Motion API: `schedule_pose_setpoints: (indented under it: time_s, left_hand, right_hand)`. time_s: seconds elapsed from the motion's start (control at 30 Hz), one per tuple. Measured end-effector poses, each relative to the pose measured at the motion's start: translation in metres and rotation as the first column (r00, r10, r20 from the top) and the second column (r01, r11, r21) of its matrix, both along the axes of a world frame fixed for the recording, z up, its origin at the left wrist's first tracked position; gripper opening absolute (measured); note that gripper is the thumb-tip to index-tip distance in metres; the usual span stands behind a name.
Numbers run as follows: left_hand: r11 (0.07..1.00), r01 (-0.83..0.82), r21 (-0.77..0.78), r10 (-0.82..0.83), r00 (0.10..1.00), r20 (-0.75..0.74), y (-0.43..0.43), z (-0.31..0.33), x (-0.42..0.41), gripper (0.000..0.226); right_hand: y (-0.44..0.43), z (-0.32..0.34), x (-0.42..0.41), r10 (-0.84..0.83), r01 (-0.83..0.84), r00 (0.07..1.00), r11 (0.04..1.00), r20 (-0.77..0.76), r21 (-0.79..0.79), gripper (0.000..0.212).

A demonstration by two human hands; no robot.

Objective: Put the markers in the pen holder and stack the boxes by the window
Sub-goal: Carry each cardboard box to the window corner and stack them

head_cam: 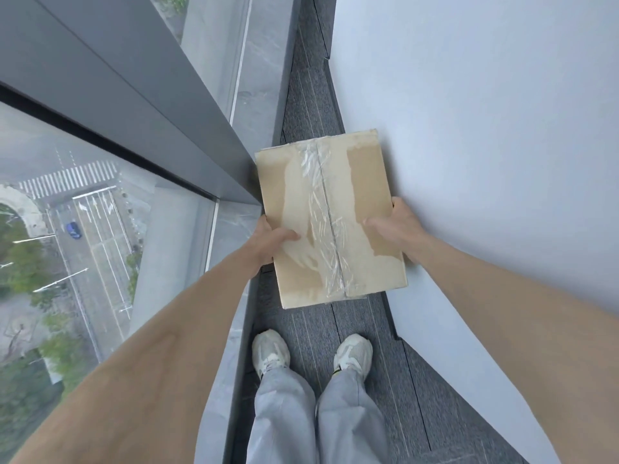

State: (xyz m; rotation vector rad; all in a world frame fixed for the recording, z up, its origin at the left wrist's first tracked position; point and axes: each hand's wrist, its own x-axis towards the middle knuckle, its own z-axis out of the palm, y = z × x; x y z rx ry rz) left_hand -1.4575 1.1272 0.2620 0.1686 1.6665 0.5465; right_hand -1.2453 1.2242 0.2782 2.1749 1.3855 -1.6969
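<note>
Person's shoes (311,354) on grey carpet (375,363), between window (100,229) and white wall (485,128). Beyond them, a flat cardboard box (330,219) held level above the carpet, just beside the window frame. Left hand (268,241) and right hand (398,227) clamp opposite long edges, thumbs on top. Judged light and stiff; the wrinkled clear tape along its centre seam looks slippery, so edge holds suit. No legible writing or label.

Both hands, left hand (268,237) and right hand (398,227), grip a taped cardboard box (330,216) between window (100,229) and white wall (485,128), above carpet (335,323).
</note>
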Motion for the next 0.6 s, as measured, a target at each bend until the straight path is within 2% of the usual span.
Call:
schedule_pose_setpoints:
  time_s: [0.17, 0.3, 0.47, 0.6]
  left_hand:
    - [0.997, 0.069, 0.032, -0.068, 0.997, -0.027, 0.004, -0.001, -0.005, 0.063]
    - [0.993, 0.103, 0.065, -0.099, 0.993, -0.066, 0.006, 0.001, -0.006, 0.084]
    - [0.992, 0.096, 0.085, -0.088, 0.992, -0.093, 0.010, 0.001, 0.000, 0.070]
    - [0.989, 0.109, 0.100, -0.096, 0.988, -0.121, 0.012, -0.002, -0.003, 0.065]
  right_hand:
    - [-0.001, 0.001, -0.001, -0.041, 0.041, 0.996, 0.999, -0.080, -0.012, 0.048]
    - [0.000, 0.003, -0.002, -0.067, 0.067, 0.991, 0.998, -0.114, 0.001, 0.040]
    - [0.003, 0.003, -0.004, -0.030, 0.037, 0.998, 0.992, -0.060, 0.117, 0.039]
    - [0.004, 0.003, -0.005, -0.004, 0.018, 0.992, 0.994, -0.123, 0.110, 0.024]
